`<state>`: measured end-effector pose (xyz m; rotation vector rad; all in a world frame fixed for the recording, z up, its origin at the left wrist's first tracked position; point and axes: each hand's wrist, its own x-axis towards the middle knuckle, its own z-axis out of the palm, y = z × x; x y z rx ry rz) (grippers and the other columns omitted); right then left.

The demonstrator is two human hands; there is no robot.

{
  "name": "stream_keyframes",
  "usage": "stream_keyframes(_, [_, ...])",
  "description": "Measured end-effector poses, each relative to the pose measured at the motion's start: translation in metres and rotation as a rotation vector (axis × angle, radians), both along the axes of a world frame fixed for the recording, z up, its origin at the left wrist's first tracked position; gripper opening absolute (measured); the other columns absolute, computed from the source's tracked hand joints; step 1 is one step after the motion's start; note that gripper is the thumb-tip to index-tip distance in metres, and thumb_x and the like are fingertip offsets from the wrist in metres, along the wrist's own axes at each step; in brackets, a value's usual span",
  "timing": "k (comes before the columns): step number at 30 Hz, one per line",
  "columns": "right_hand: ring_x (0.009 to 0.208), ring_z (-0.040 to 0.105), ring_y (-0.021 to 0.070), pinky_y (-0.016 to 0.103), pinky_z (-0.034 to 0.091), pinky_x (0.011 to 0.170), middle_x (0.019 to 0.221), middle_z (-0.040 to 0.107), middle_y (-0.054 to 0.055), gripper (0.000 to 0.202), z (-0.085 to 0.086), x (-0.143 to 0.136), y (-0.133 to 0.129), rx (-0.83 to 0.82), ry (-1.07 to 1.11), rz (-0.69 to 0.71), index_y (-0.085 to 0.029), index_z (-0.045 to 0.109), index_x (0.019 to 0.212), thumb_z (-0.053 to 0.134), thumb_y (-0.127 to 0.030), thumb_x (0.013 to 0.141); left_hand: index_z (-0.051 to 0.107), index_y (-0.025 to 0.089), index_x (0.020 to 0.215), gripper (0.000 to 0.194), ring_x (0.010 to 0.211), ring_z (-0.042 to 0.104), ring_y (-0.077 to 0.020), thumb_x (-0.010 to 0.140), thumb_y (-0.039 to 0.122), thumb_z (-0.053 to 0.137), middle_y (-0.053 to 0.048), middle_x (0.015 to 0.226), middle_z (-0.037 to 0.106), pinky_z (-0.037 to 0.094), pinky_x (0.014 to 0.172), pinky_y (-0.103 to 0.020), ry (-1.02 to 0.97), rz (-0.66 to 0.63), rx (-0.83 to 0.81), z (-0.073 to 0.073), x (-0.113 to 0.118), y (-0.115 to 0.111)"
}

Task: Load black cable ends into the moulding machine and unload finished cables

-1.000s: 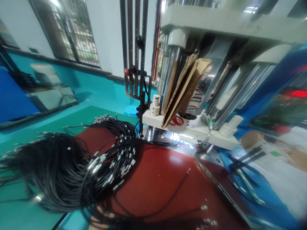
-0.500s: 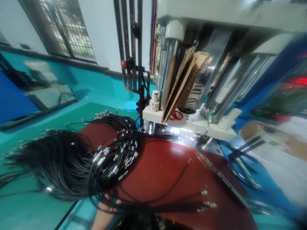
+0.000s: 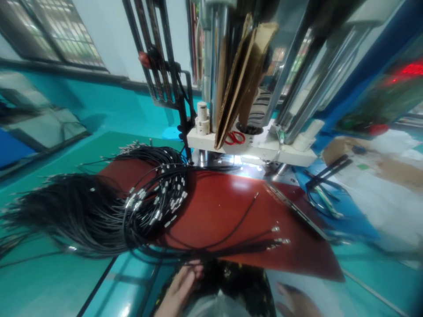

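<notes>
My left hand [image 3: 183,281] is at the bottom centre, its fingers loosely bent, just below the near strands of a large bundle of black cables [image 3: 82,215]. Nothing shows in its grasp. At the lower right my right hand [image 3: 295,301] is blurred and partly cut off, thumb and fingers apart, with no object visible in it. The cables have small metal ends and whitish tags. They loop across a reddish-brown board [image 3: 211,211], and several ends [image 3: 280,241] point right near its front edge. Between my hands lies a grey, sheer-looking thing [image 3: 218,306] I cannot make out.
Behind the board stands a press with a white plate [image 3: 257,147] and a lit gap beneath. Folded cardboard [image 3: 238,83] and red-handled scissors [image 3: 235,138] rest on that plate. A black slotted bracket [image 3: 158,66] rises to its left. Tools [image 3: 327,200] lie on blue material at right.
The view has tilted down. My left hand has moved right, from beneath the cable loops to in front of my lap. My right hand has come into view at the lower right.
</notes>
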<state>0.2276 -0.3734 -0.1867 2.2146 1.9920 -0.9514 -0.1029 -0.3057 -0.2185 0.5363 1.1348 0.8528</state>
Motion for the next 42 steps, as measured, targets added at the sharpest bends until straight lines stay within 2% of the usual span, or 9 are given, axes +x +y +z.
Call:
stream_keyframes(4, [0.122,0.035,0.0248,0.034,0.032,0.099,0.134,0.038,0.012,0.064,0.02,-0.088,0.032,0.059,0.358,0.22,-0.012,0.033,0.133,0.048,-0.035,0.075,0.059,0.009,0.079,0.043,0.075,0.06,-0.0204,0.068,0.051,0.06,-0.017,0.08,0.065,0.043,0.07,-0.029,-0.257,-0.132,-0.041,0.037,0.012,0.008])
stream_keyframes(9, [0.08,0.061,0.0167,0.023,0.046,0.069,0.093,0.066,0.004,0.027,0.08,-0.093,0.032,0.313,0.286,0.364,-0.024,0.058,0.105,0.039,-0.027,0.085,0.06,0.008,0.094,0.051,0.067,0.06,-0.0187,0.077,0.054,0.046,-0.016,0.078,0.065,0.043,0.06,-0.027,-0.3,-0.318,0.094,0.09,0.002,0.009])
stream_keyframes(13, [0.064,0.056,0.0173,0.029,0.042,0.062,0.075,0.064,0.005,0.025,0.13,-0.058,0.049,0.72,-0.039,0.498,-0.022,0.06,0.098,0.038,-0.022,0.087,0.066,0.011,0.08,0.051,0.059,0.057,-0.0159,0.078,0.056,0.042,-0.01,0.066,0.064,0.042,0.057,-0.026,0.023,-0.906,0.403,0.137,-0.001,0.017])
stream_keyframes(17, [0.077,0.051,0.0211,0.038,0.04,0.074,0.075,0.058,0.006,0.026,0.132,-0.05,0.087,0.79,-0.211,0.503,-0.02,0.063,0.093,0.04,-0.013,0.083,0.056,0.022,0.11,0.039,0.098,0.052,-0.0245,0.075,0.039,0.056,-0.01,0.106,0.06,0.036,0.089,-0.039,0.734,-0.837,0.964,0.168,0.026,0.039])
stream_keyframes(21, [0.102,0.045,0.026,0.045,0.036,0.089,0.101,0.056,0.01,0.03,0.112,-0.053,0.098,0.864,-0.226,0.362,-0.017,0.06,0.103,0.043,-0.007,0.081,0.045,0.014,0.119,0.057,0.105,0.046,-0.0329,0.068,0.028,0.065,-0.017,0.115,0.05,0.036,0.087,-0.049,1.327,-0.859,1.106,0.161,0.055,0.065])
stream_keyframes(26, [0.114,0.039,0.0279,0.046,0.037,0.092,0.116,0.048,0.013,0.039,0.096,-0.061,0.057,1.072,0.012,0.194,-0.018,0.052,0.115,0.046,-0.006,0.078,0.051,0.015,0.092,0.014,0.078,0.056,-0.0224,0.081,0.021,0.045,-0.009,0.086,0.059,0.043,0.069,-0.033,1.248,-1.125,1.138,0.147,0.055,0.076])
stream_keyframes(31, [0.095,0.054,0.0208,0.034,0.048,0.079,0.097,0.059,0.008,0.042,0.094,-0.098,0.021,0.883,0.601,0.206,-0.025,0.054,0.11,0.046,-0.001,0.076,0.047,0.019,0.092,0.016,0.076,0.056,-0.0186,0.087,0.028,0.034,-0.005,0.082,0.058,0.039,0.066,-0.027,1.09,-0.955,1.07,0.161,0.051,0.082])
stream_keyframes(38, [0.105,0.052,0.0213,0.044,0.034,0.096,0.113,0.057,0.004,0.036,0.117,-0.121,0.089,0.489,1.723,-0.463,-0.028,0.047,0.117,0.054,-0.028,0.081,0.042,0.023,0.107,0.025,0.079,0.056,-0.0194,0.087,0.031,0.031,-0.004,0.091,0.06,0.036,0.068,-0.026,0.961,-0.925,1.063,0.173,0.05,0.064])
stream_keyframes(42, [0.081,0.06,0.0187,0.043,0.037,0.091,0.077,0.066,0.003,0.014,0.147,-0.112,0.123,0.53,1.67,-0.397,-0.019,0.062,0.089,0.05,-0.026,0.084,0.049,0.022,0.107,0.031,0.074,0.053,-0.0171,0.082,0.039,0.042,-0.004,0.084,0.059,0.037,0.066,-0.025,0.76,-1.007,0.898,0.163,0.038,0.061])
